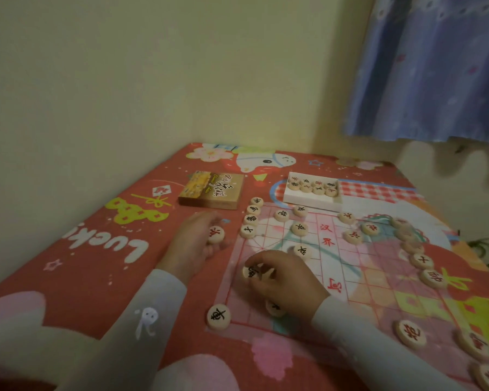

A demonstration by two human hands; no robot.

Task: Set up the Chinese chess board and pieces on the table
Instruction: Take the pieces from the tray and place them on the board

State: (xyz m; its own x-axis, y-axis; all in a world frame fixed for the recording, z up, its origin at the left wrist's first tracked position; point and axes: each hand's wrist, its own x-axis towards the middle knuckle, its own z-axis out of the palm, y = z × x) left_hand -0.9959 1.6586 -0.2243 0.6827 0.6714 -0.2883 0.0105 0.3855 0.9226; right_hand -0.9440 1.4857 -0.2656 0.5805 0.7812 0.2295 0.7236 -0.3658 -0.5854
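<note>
Two hands are seen at a thin, translucent chess board (359, 266) printed with a red grid, spread over a red cartoon tablecloth (91, 249).

Nearest, round pale wooden discs are laid along the board's edges: a black-lettered piece (218, 316) at the near left corner and a red-lettered piece (410, 333) at the near right. A black-marked disc (250, 272) is pinched by the curled fingers of the right hand (285, 279) over the board's left edge. A red-marked disc (215, 234) is gripped in the left hand (194, 244), off the board. Red characters "汉界" are printed mid-board. "Lucky" is partly readable on the cloth. Farther back, a white tray (312, 200) holding more discs and a brown box lid (211, 190) with Chinese script are set.
</note>
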